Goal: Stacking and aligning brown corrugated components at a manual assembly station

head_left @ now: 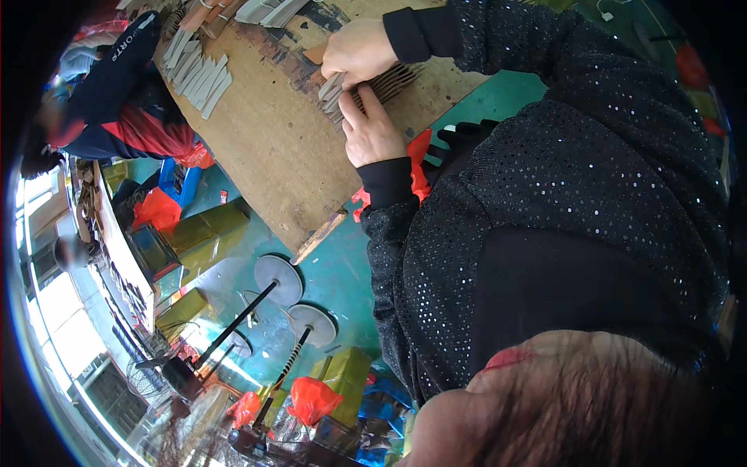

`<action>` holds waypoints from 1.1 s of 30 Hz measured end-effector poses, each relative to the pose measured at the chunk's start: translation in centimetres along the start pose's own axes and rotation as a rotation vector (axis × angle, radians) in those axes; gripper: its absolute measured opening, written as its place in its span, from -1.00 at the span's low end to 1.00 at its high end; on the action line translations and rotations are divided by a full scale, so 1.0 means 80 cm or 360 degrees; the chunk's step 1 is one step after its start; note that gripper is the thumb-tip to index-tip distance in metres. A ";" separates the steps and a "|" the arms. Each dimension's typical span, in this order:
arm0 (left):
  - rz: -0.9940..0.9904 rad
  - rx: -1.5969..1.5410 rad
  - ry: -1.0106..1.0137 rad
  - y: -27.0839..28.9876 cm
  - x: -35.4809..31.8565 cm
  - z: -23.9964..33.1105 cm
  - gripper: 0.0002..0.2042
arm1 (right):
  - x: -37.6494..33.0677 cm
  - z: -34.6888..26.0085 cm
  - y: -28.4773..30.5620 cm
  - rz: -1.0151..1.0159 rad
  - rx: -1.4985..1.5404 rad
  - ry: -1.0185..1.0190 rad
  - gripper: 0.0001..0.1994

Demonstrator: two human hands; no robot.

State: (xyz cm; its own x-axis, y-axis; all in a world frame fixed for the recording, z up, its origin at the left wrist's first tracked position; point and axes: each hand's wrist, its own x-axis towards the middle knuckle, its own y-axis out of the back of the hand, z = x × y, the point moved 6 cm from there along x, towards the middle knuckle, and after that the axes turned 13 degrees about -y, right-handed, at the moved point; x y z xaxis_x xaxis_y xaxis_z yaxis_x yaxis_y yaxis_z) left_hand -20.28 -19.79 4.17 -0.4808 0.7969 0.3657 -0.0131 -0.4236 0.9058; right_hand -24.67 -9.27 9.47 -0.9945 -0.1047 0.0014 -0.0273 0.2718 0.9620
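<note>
At twelve o'clock both hands press a fanned stack of flat cardboard pieces (366, 92) on the plywood worktable (264, 148). The left hand (372, 128) lies flat-fingered on it; the right hand (356, 50) curls over its top. More grey strips (198, 74) lie at eleven o'clock.

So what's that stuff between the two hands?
In the head view, a fanned stack of thin flat pieces, grey and brown, lies between the left hand and the right hand on the brown board. Both hands touch it.
</note>
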 end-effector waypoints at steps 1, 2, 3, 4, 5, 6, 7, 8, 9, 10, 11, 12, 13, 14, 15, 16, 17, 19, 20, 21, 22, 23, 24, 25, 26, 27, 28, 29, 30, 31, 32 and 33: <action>-0.0007 -0.0018 -0.0008 0.000 0.000 0.001 -0.59 | -0.002 0.003 -0.007 0.0001 0.0002 -0.0006 -0.77; -0.0009 -0.0020 -0.0012 -0.001 0.000 0.001 -0.59 | -0.004 0.003 -0.011 0.0052 0.0065 -0.0034 -0.78; 0.0012 -0.0001 -0.0001 -0.001 -0.002 0.001 -0.59 | -0.006 0.005 -0.012 0.0103 0.0129 -0.0062 -0.78; 0.0033 0.0018 0.0010 -0.001 -0.003 0.000 -0.59 | -0.014 0.007 -0.016 0.0149 0.0137 -0.0131 -0.78; 0.0029 0.0031 0.0027 0.000 -0.005 -0.004 -0.59 | -0.011 0.002 -0.015 0.0145 0.0148 -0.0112 -0.78; 0.0034 0.0032 0.0016 0.000 -0.004 -0.002 -0.59 | -0.014 0.005 -0.012 0.0163 0.0183 -0.0137 -0.78; 0.0039 0.0034 0.0005 0.000 -0.004 -0.001 -0.59 | -0.016 0.007 -0.009 0.0180 0.0218 -0.0160 -0.78; 0.0036 0.0032 -0.0004 -0.001 -0.004 0.000 -0.59 | -0.016 0.010 -0.011 0.0185 0.0220 -0.0169 -0.78; 0.0018 0.0045 -0.0001 -0.002 -0.004 0.000 -0.59 | -0.013 0.017 -0.016 0.0154 0.0283 -0.0198 -0.78; 0.0001 0.0062 0.0010 -0.001 -0.003 -0.001 -0.59 | -0.010 0.022 -0.018 0.0121 0.0347 -0.0220 -0.79; 0.0000 0.0065 0.0010 -0.001 -0.002 0.000 -0.59 | -0.009 0.027 -0.018 0.0123 0.0349 -0.0219 -0.79; -0.0024 0.0048 0.0006 0.000 -0.002 0.001 -0.59 | -0.011 0.030 -0.012 0.0184 0.0374 -0.0225 -0.80; -0.0048 0.0032 0.0001 0.000 -0.001 0.002 -0.58 | -0.014 0.032 -0.007 0.0245 0.0398 -0.0232 -0.81; -0.0049 0.0033 -0.0001 0.001 0.001 0.002 -0.58 | -0.017 0.033 -0.005 0.0247 0.0401 -0.0232 -0.81; -0.0074 0.0054 0.0001 -0.001 0.001 0.001 -0.58 | -0.022 0.026 -0.001 0.0160 0.0308 -0.0242 -0.81; -0.0098 0.0075 0.0001 -0.002 0.001 -0.001 -0.57 | -0.024 0.022 -0.001 0.0075 0.0214 -0.0252 -0.81; -0.0097 0.0080 -0.0002 -0.002 0.002 -0.002 -0.57 | -0.023 0.022 -0.003 0.0081 0.0216 -0.0251 -0.81; -0.0056 0.0031 0.0045 0.001 0.003 -0.005 -0.55 | -0.023 0.024 -0.007 0.0152 0.0169 -0.0258 -0.82; -0.0054 0.0038 0.0036 0.002 0.005 -0.005 -0.55 | -0.026 0.027 -0.002 0.0257 0.0206 -0.0225 -0.79; -0.0084 0.0027 0.0024 0.001 0.005 -0.003 -0.56 | -0.030 0.028 0.003 0.0255 0.0211 -0.0233 -0.79; -0.0114 0.0018 0.0013 0.001 0.007 -0.002 -0.57 | -0.033 0.035 0.014 0.0308 0.0253 -0.0308 -0.76; -0.0121 0.0016 0.0008 0.003 0.009 -0.003 -0.57 | -0.037 0.041 0.025 0.0360 0.0295 -0.0383 -0.74; -0.0163 -0.0031 0.0006 0.003 0.011 -0.003 -0.57 | -0.043 0.044 0.036 0.0396 0.0441 -0.0436 -0.72; -0.0206 -0.0077 0.0004 0.004 0.013 -0.004 -0.58 | -0.047 0.050 0.039 0.0406 0.0443 -0.0441 -0.72; -0.0208 -0.0073 -0.0007 0.006 0.015 -0.004 -0.58 | -0.053 0.058 0.044 0.0500 0.0406 -0.0383 -0.77; -0.0185 0.0005 -0.0078 0.009 0.016 -0.004 -0.60 | -0.058 0.057 0.054 0.0592 0.0369 -0.0320 -0.79; -0.0162 0.0083 -0.0149 0.012 0.017 -0.002 -0.63 | -0.063 0.059 0.057 0.0510 0.0472 -0.0358 -0.77; -0.0164 0.0083 -0.0165 0.012 0.019 -0.001 -0.63 | -0.061 0.067 0.046 0.0522 0.0472 -0.0370 -0.77; -0.0217 0.0112 -0.0181 0.009 0.020 0.000 -0.64 | -0.057 0.077 0.029 0.0563 0.0502 -0.0427 -0.72; -0.0271 0.0140 -0.0197 0.006 0.021 0.002 -0.66 | -0.056 0.089 0.017 0.0602 0.0532 -0.0484 -0.66; -0.0273 0.0146 -0.0189 0.007 0.021 -0.001 -0.66 | -0.053 0.089 0.015 0.0599 0.0537 -0.0475 -0.66; -0.0265 0.0155 -0.0188 0.006 0.020 0.000 -0.64 | -0.055 0.090 0.016 0.0598 0.0515 -0.0498 -0.63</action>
State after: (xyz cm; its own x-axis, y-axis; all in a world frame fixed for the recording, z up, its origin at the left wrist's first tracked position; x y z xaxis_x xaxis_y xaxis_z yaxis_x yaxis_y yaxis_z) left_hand -21.10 -18.72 5.24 -0.3732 0.8996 0.2267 0.0034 -0.2430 0.9700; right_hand -21.03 -1.60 8.75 -0.9232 0.3293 0.1983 0.3525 0.5193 0.7785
